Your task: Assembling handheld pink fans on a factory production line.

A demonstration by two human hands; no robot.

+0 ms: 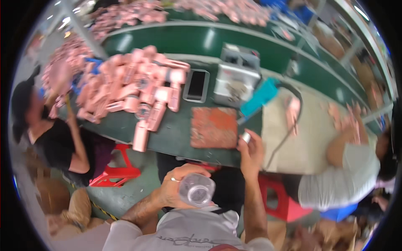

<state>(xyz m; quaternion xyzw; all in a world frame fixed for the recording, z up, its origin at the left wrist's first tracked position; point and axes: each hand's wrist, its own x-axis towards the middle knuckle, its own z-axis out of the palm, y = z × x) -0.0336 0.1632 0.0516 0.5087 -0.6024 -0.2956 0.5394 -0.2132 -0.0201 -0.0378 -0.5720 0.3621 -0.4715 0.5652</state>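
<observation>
The left hand was wrapped around a clear plastic bottle, held near the body below the table edge. The right hand pinched a small white cap at the near edge of the green table, just right of a reddish mat.

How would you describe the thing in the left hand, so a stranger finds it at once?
Start at the green workbench and come down toward the camera wearer's chest. There the left hand grips a clear plastic bottle, seen end-on. Unlike the pink parts heaped on the bench, it is transparent and round.
</observation>
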